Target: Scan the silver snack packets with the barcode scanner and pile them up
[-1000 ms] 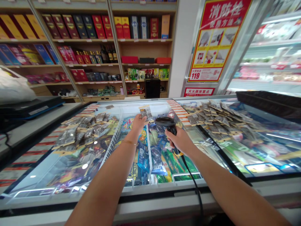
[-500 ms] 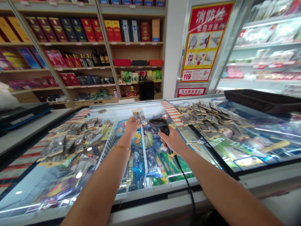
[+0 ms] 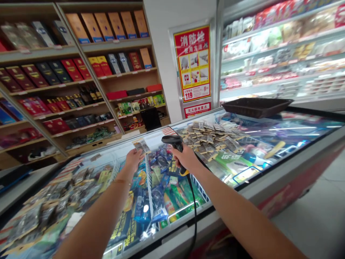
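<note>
Held out over the freezer, a small flat packet with a tan edge is pinched in my left hand. My right hand grips a black barcode scanner by its handle, the head tilted toward the packet but apart from it. A black cable hangs from the handle over the freezer's front edge. Below both hands, bagged frozen goods in several colours lie inside the chest freezer.
Similar packets are heaped on the glass to the right and on the left. A dark tray stands at the far right of the freezer. Behind are shelves of boxes and a red fire-hydrant poster.
The view has turned to the right, showing more of the chilled shelves. My left hand still holds the packet and my right hand the scanner, with little shift between them.
</note>
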A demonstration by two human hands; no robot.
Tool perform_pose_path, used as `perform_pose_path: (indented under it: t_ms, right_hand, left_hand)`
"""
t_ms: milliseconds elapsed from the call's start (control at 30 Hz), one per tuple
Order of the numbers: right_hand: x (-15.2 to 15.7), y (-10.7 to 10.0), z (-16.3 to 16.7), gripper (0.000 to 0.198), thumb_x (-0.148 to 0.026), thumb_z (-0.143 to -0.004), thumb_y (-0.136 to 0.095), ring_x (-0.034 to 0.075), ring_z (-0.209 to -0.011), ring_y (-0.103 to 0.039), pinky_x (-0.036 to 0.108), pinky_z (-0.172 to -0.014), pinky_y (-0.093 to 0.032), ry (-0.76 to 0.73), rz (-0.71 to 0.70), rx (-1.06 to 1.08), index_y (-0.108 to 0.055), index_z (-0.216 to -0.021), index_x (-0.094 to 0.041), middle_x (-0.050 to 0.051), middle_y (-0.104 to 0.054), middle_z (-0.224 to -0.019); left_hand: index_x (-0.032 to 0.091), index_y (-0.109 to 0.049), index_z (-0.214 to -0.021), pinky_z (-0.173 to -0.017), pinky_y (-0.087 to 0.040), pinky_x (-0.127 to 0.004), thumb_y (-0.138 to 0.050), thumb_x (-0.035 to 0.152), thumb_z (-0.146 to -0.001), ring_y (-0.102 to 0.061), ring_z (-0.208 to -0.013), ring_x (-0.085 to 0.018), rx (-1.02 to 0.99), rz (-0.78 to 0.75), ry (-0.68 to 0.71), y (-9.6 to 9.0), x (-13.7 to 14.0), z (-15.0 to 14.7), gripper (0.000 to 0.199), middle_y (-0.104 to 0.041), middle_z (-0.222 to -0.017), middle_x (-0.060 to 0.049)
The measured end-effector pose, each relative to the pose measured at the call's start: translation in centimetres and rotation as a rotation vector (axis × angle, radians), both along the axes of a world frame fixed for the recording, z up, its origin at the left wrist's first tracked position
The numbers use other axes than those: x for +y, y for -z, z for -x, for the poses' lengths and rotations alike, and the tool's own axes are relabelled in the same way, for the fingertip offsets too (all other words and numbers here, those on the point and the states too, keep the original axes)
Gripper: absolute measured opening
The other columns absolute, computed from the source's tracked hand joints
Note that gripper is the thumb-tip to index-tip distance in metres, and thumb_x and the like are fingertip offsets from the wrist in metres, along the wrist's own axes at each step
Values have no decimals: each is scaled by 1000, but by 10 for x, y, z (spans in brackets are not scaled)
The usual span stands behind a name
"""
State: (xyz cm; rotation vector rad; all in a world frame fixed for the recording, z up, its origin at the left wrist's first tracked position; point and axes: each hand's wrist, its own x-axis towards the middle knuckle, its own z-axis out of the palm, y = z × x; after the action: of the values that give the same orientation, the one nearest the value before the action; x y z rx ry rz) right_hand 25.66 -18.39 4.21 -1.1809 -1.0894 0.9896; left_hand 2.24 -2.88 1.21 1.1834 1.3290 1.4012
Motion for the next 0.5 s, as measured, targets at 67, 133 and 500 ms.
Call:
perform_pose_path:
  t_ms: [67,133,500]
  right_hand:
    - [-5,-2,-38,17,-30,-87,-66,11,-37,-54,22,-37,-41,73,-19,-1,-52,-84,-21,-6,-56,-58]
    - [-10,-3,-79,16,-28,-87,-66,11,-36,-53,22,-36,-40,146,-22,9,-52,-83,-21,-6,-56,-57]
    - [-39,-10,-200,15,-25,-86,-65,11,-35,-50,23,-35,-40,370,-36,95,-52,-82,-21,-6,-55,-54]
  left_hand:
    - [17,-63,-95,-77,-60,-32,-76,9,-75,-69,-72,-14,-59,6,47,-20,4,-38,26,-70,-80,-3]
    - [17,-63,-107,-76,-60,-32,-78,4,-74,-70,-72,-14,-66,12,119,-36,6,-83,39,-70,-81,-2]
    - [13,-69,-109,-83,-60,-41,-82,13,-73,-74,-86,-23,84,-197,266,-63,40,-301,39,-72,-93,-10]
